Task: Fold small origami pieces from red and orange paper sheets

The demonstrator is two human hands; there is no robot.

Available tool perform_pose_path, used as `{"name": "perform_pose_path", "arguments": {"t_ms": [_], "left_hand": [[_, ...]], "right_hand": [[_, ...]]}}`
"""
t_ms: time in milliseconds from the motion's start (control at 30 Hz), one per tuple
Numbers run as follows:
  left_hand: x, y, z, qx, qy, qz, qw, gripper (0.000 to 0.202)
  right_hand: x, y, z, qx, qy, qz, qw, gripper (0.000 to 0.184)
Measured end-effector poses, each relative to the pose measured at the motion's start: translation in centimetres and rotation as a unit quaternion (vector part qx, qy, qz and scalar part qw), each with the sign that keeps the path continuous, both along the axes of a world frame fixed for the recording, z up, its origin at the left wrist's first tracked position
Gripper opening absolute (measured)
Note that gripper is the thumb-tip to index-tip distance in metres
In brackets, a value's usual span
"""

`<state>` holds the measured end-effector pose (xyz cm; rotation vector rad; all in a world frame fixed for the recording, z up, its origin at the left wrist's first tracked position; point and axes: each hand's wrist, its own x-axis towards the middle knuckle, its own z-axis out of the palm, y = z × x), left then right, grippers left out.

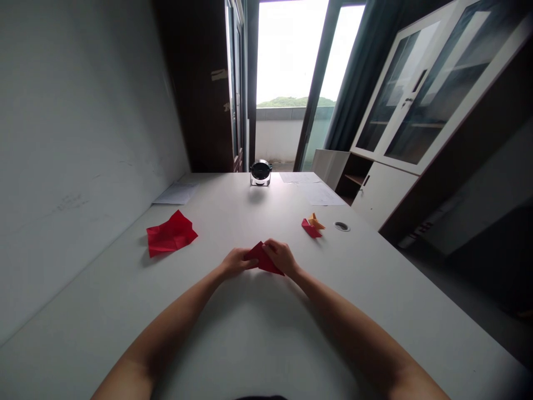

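Between my two hands is a folded piece of red paper (265, 261), held just over the white table. My left hand (238, 262) pinches its left corner, thumb on top. On the other side my right hand (281, 255) grips the upper right edge with bent fingers, which cover part of the paper. A pointed corner sticks up between the hands, and another edge slants down to the right. Farther left lies a creased, opened-out sheet of red paper (171, 234). To the right sit a small red folded paper piece (311, 228) and a yellow folded paper piece (316, 221), touching each other.
A round black device on a stand (260, 171) is at the table's far end. White paper sheets (320, 193) lie at the far right, another sheet (175, 193) at the far left. A cable hole (342, 226) is near the right edge. A wall borders the left side.
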<state>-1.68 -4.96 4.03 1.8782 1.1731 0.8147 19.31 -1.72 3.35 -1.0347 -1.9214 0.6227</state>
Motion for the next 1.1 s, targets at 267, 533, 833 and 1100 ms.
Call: {"name": "perform_pose_path", "arguments": {"t_ms": [267,533,833,1100], "left_hand": [[0.1,0.4,-0.6,-0.039,-0.066,0.018,0.997,0.035],[-0.6,1.1,-1.2,-0.064,-0.166,0.046,0.983,0.044],[-0.8,1.6,-1.8,-0.087,-0.223,0.068,0.968,0.051],[-0.9,1.5,-0.9,-0.139,-0.264,0.046,0.953,0.051]], "right_hand": [[0.2,0.2,-0.5,-0.015,-0.001,0.026,1.000,0.026],[0.6,0.8,-1.3,-0.034,0.013,0.019,0.999,0.031],[0.9,1.2,-1.3,-0.032,0.032,-0.015,0.999,0.035],[1.2,1.5,-1.7,-0.060,0.070,-0.016,0.996,0.035]]}}
